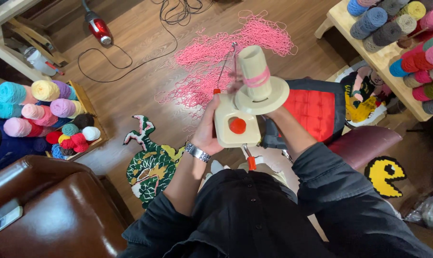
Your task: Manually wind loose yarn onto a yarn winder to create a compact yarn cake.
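I hold a cream yarn winder (237, 125) in front of me, with a red knob on its side and a red-tipped crank below. Its tilted spool (253, 71) carries a thin band of pink yarn. My left hand (208, 128), with a metal watch on the wrist, grips the winder's left side. Most of my right hand (273, 114) is hidden behind the winder's right side and seems to hold it there. A pink strand runs from the spool through the wire guide to a loose heap of pink yarn (226, 52) on the wooden floor.
Yarn balls fill a box (49, 114) at left and a wooden shelf (403, 43) at right. A brown leather seat (54, 210) is at lower left. Tufted rugs (152, 165), a red cushion (314, 107), a red vacuum (98, 26) and cables lie on the floor.
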